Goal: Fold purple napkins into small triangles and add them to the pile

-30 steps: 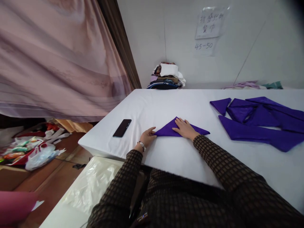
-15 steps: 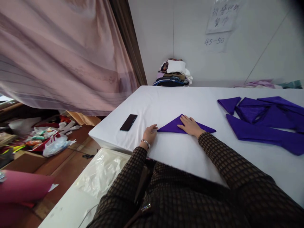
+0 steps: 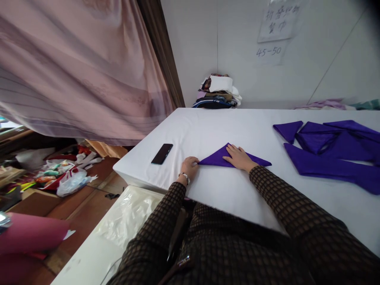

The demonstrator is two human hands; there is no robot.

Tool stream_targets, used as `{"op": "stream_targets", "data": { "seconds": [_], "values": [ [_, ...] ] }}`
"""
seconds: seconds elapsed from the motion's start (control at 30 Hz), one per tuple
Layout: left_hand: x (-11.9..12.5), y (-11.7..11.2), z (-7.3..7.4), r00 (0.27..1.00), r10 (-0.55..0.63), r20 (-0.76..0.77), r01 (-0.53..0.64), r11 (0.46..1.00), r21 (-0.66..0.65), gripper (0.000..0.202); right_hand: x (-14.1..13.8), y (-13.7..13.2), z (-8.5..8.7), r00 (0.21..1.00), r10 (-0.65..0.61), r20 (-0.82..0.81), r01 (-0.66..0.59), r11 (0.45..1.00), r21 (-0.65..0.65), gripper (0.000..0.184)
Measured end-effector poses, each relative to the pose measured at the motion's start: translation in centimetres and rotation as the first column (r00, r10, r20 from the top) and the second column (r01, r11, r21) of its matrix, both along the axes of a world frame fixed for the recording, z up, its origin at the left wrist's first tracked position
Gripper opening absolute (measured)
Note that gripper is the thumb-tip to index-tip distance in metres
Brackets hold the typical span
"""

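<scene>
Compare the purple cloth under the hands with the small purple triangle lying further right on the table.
The purple cloth under the hands is a wide, low triangle with its peak pointing away; the small purple triangle is more compact and points toward the person. The right hand lies flat on the first and the left hand is at its left corner; the second lies untouched beside the other purple cloths. Both are the same purple, flat on the white table.

Phone (image 3: 162, 153) lies left of napkin (image 3: 221, 157); more napkins (image 3: 329, 148) perhaps right.
</scene>
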State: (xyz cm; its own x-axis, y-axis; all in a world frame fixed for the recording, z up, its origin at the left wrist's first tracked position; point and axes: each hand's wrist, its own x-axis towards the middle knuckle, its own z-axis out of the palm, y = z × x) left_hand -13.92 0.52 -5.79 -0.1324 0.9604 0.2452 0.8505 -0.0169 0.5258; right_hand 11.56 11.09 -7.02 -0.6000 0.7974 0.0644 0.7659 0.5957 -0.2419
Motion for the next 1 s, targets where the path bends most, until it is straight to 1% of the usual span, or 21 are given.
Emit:
{"op": "stream_targets", "data": {
  "seconds": [0.13, 0.2, 0.27, 0.3, 0.33, 0.4, 0.43, 0.47, 0.53, 0.6, 0.63, 0.67, 0.7, 0.73, 0.77, 0.8, 0.87, 0.9, 0.93, 1.0],
  "values": [
    [-0.8, 0.2, 0.5, 0.998, -0.017, -0.052, 0.016, 1.000, -0.018, 0.020, -0.1, 0.1, -0.1, 1.000, -0.004, 0.005, 0.004, 1.000, 0.000, 0.075],
    [-1.0, 0.1, 0.8, 0.997, -0.006, -0.081, 0.004, 1.000, -0.015, 0.018, -0.1, 0.0, 0.0, 1.000, -0.013, 0.001, 0.013, 1.000, 0.004, 0.075],
    [-0.7, -0.1, 1.0, 0.994, 0.021, -0.108, -0.019, 1.000, 0.024, 0.018, -0.2, -0.1, 0.1, 1.000, -0.019, -0.008, 0.019, 1.000, 0.003, 0.074],
    [-0.3, -0.2, 1.1, 0.993, 0.019, -0.121, -0.012, 0.998, 0.056, 0.018, -0.2, -0.1, 0.2, 1.000, -0.019, -0.014, 0.019, 1.000, 0.001, 0.073],
    [0.1, -0.3, 1.1, 0.991, -0.005, -0.135, 0.017, 0.996, 0.092, 0.018, -0.3, -0.1, 0.3, 1.000, -0.018, -0.019, 0.018, 1.000, -0.002, 0.073],
    [1.1, -0.4, 1.2, 0.978, -0.102, -0.182, 0.128, 0.983, 0.135, 0.019, -0.3, -0.2, 0.5, 0.999, -0.013, -0.030, 0.013, 1.000, -0.004, 0.072],
    [1.4, -0.3, 1.3, 0.966, -0.145, -0.216, 0.175, 0.976, 0.127, 0.018, -0.3, -0.1, 0.6, 0.999, -0.012, -0.033, 0.011, 1.000, -0.003, 0.072],
    [1.6, -0.3, 1.4, 0.954, -0.168, -0.248, 0.197, 0.976, 0.097, 0.017, -0.3, -0.1, 0.7, 0.999, -0.011, -0.035, 0.011, 1.000, -0.004, 0.072],
    [1.5, 0.0, 1.5, 0.940, -0.158, -0.303, 0.167, 0.986, 0.002, 0.018, -0.3, -0.1, 0.8, 0.999, -0.011, -0.036, 0.011, 1.000, -0.012, 0.073],
    [0.9, 0.3, 1.7, 0.932, -0.101, -0.347, 0.081, 0.994, -0.072, 0.020, -0.3, -0.1, 0.9, 0.999, -0.013, -0.040, 0.012, 1.000, -0.022, 0.073],
    [0.7, 0.4, 1.8, 0.929, -0.070, -0.365, 0.044, 0.996, -0.077, 0.020, -0.3, -0.1, 0.9, 0.999, -0.012, -0.045, 0.011, 1.000, -0.025, 0.073],
    [0.6, 0.5, 2.0, 0.926, -0.040, -0.376, 0.021, 0.998, -0.055, 0.020, -0.3, -0.1, 0.9, 0.999, -0.011, -0.050, 0.010, 1.000, -0.027, 0.073],
    [0.7, 0.7, 2.3, 0.927, -0.018, -0.376, 0.015, 1.000, -0.013, 0.019, -0.3, -0.1, 1.0, 0.999, -0.011, -0.053, 0.009, 1.000, -0.028, 0.073],
    [1.2, 0.8, 2.6, 0.933, -0.017, -0.361, 0.033, 0.999, 0.039, 0.019, -0.3, -0.2, 1.0, 0.998, -0.011, -0.055, 0.009, 1.000, -0.028, 0.072],
    [1.9, 1.1, 2.9, 0.941, -0.044, -0.334, 0.079, 0.993, 0.091, 0.021, -0.3, -0.2, 1.0, 0.998, -0.010, -0.057, 0.009, 1.000, -0.025, 0.072],
    [2.9, 1.4, 3.1, 0.947, -0.103, -0.305, 0.149, 0.980, 0.132, 0.023, -0.3, -0.2, 1.1, 0.998, -0.010, -0.058, 0.008, 1.000, -0.020, 0.072],
    [5.2, 2.5, 3.4, 0.927, -0.272, -0.260, 0.318, 0.935, 0.155, 0.029, -0.3, -0.3, 1.1, 0.998, -0.008, -0.061, 0.008, 1.000, -0.001, 0.071],
    [6.4, 3.1, 3.4, 0.902, -0.349, -0.252, 0.390, 0.911, 0.134, 0.033, -0.3, -0.3, 1.1, 0.998, -0.005, -0.062, 0.006, 1.000, 0.011, 0.071],
    [7.5, 3.8, 3.2, 0.881, -0.401, -0.251, 0.435, 0.895, 0.096, 0.037, -0.3, -0.3, 1.0, 0.998, -0.002, -0.063, 0.003, 1.000, 0.022, 0.069],
    [9.0, 5.1, 2.4, 0.864, -0.435, -0.253, 0.443, 0.896, -0.027, 0.046, -0.2, -0.4, 1.1, 0.998, 0.004, -0.058, -0.002, 0.999, 0.035, 0.065]
  ]
}}
